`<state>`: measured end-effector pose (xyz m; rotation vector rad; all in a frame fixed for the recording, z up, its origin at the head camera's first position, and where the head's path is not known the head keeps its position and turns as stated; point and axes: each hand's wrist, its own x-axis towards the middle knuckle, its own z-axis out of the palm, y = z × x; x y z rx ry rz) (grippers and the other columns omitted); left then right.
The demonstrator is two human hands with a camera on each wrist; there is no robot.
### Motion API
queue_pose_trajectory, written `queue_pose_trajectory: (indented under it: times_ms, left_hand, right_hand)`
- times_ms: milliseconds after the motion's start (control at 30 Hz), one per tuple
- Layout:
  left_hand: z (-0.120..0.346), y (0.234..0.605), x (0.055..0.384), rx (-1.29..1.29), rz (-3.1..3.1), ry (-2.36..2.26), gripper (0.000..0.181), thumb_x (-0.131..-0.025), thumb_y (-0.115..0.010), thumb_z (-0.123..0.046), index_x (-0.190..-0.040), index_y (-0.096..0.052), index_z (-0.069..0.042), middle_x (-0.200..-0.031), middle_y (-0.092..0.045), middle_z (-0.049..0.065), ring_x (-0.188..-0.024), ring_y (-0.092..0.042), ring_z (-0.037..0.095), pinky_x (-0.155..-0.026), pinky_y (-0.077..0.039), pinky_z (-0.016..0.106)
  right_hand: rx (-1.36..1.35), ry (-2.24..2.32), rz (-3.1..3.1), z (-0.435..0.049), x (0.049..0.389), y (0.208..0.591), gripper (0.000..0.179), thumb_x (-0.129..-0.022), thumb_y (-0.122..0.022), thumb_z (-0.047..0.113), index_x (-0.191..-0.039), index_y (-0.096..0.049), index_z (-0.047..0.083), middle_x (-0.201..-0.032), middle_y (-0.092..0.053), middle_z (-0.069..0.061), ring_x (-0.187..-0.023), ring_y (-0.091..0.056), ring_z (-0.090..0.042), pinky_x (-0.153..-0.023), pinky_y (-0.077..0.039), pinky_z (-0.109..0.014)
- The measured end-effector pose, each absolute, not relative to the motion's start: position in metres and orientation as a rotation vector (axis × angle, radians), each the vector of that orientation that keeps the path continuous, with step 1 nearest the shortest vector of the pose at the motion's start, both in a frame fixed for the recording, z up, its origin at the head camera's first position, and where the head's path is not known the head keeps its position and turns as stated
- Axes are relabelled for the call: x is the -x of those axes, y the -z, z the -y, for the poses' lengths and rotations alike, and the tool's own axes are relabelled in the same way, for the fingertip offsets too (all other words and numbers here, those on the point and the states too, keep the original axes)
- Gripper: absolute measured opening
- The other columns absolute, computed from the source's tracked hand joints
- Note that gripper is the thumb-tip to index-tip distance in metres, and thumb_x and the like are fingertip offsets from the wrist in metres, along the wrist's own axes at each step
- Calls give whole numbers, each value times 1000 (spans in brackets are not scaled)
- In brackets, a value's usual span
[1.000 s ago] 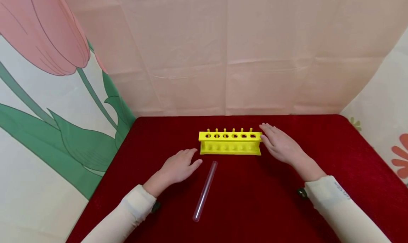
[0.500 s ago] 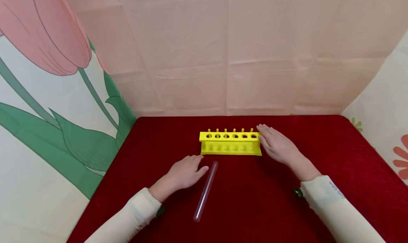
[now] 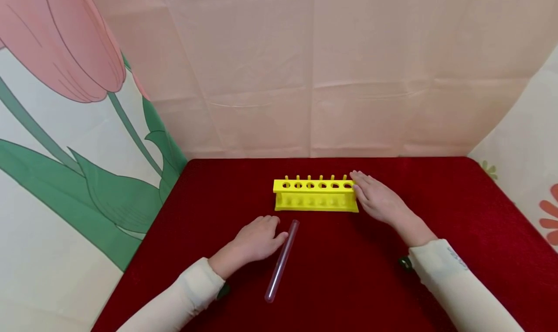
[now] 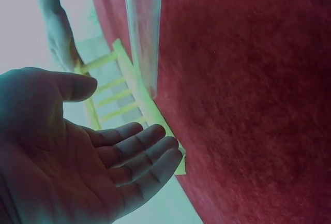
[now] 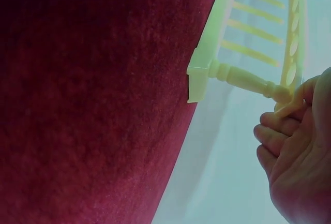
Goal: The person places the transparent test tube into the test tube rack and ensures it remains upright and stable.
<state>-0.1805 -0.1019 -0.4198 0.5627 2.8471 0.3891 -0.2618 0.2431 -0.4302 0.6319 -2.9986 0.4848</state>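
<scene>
A clear test tube (image 3: 282, 262) lies slantwise on the red cloth. Beside its upper part is my left hand (image 3: 258, 238), palm down, with the thumb close to the tube. In the left wrist view the fingers are slightly bent and nothing lies between them and the thumb; the tube (image 4: 145, 32) is beyond them. A yellow test tube rack (image 3: 316, 208) stands upright behind the tube, its row of holes without tubes. My right hand (image 3: 380, 200) holds the rack's right end; in the right wrist view its thumb and fingers meet at the top corner (image 5: 283, 95).
The table (image 3: 436, 187) is covered in red velvety cloth. A pinkish curtain (image 3: 261, 80) hangs along its back edge. Tulip-printed fabric (image 3: 109, 177) stands on the left, and flower-printed fabric (image 3: 527, 143) on the right.
My left hand has moved right and a little nearer to me, up to the tube. The right hand has shifted slightly left onto the rack's end. Rack and tube stay in place.
</scene>
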Motion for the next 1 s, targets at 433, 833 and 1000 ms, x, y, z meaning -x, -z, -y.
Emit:
queue_pose_trajectory:
  times_ms: [433, 833, 1000]
  left_hand:
    - [93, 426, 179, -526, -2763, -455, 30, -101, -58, -39, -99, -60, -9, -77, -53, 0, -63, -51, 14, -57, -45, 27]
    - [87, 428, 176, -486, -2728, -467, 32, -99, -61, -41, -98, -58, -10, -74, -55, 1, -56, -55, 13, -51, -47, 25]
    - [85, 431, 176, -496, -2731, -451, 32, -98, -63, -41, -97, -58, -10, -73, -55, 1, -56, -55, 12, -51, -47, 24]
  right_hand:
    - [-674, -414, 2965, -242, 261, 431, 53, -109, -38, 22, -154, -31, -6, -159, -33, -25, -149, -28, -42, -119, -24, -57]
    - [-659, -421, 2955, -241, 261, 432, 53, -110, -37, 23, -153, -33, -7, -158, -34, -26, -149, -29, -43, -119, -25, -57]
    - [-663, -420, 2963, -241, 260, 431, 52, -110, -38, 22, -153, -33, -7, -158, -34, -26, -149, -29, -43, -119, -24, -57]
